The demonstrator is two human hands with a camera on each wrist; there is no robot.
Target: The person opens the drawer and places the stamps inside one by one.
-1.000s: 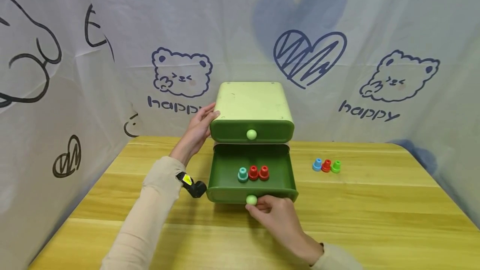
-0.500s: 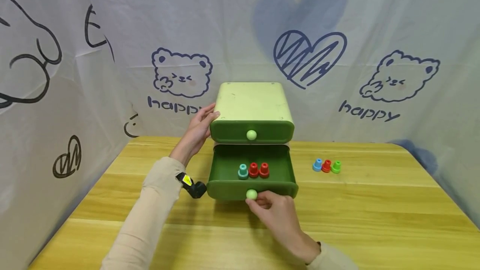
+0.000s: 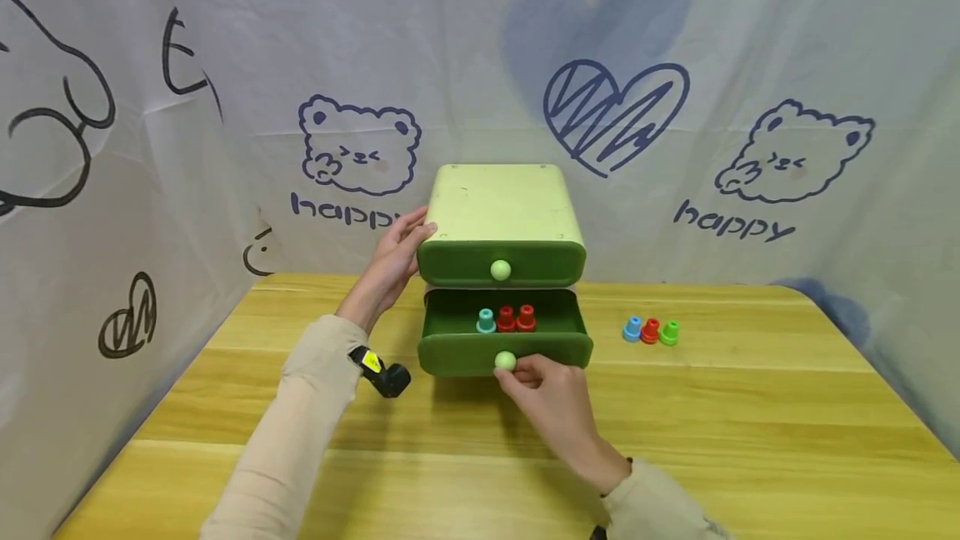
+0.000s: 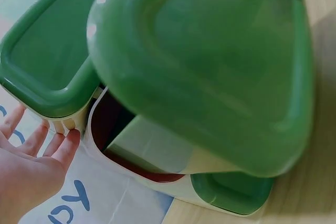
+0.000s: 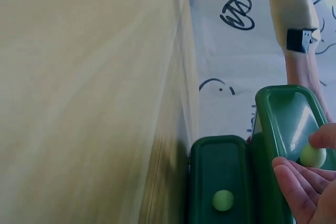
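Note:
A small cabinet (image 3: 504, 202) has a pale green top and dark green drawers. Its middle drawer (image 3: 465, 357) is pulled part way out, and the upper drawer (image 3: 457, 263) is closed. My right hand (image 3: 555, 407) pinches the light green round knob (image 3: 506, 362) of the middle drawer between thumb and fingers. With fingers extended, my left hand (image 3: 393, 261) rests against the cabinet's upper left side; the left wrist view shows its fingertips (image 4: 68, 142) on that side. Inside the drawer stand a teal peg-like piece (image 3: 486, 322) and two red ones (image 3: 527, 319), their bases partly hidden.
On the wooden table (image 3: 735, 407), right of the cabinet, stand a blue piece (image 3: 632, 329), a red piece (image 3: 650, 332) and a green piece (image 3: 670, 333). A closed lower drawer (image 5: 220, 169) sits beneath the pulled one. White printed cloth (image 3: 480, 65) hangs behind and at both sides.
My right hand has pushed the middle drawer inward, away from me, so less of its inside shows. The left hand keeps its place on the cabinet's side.

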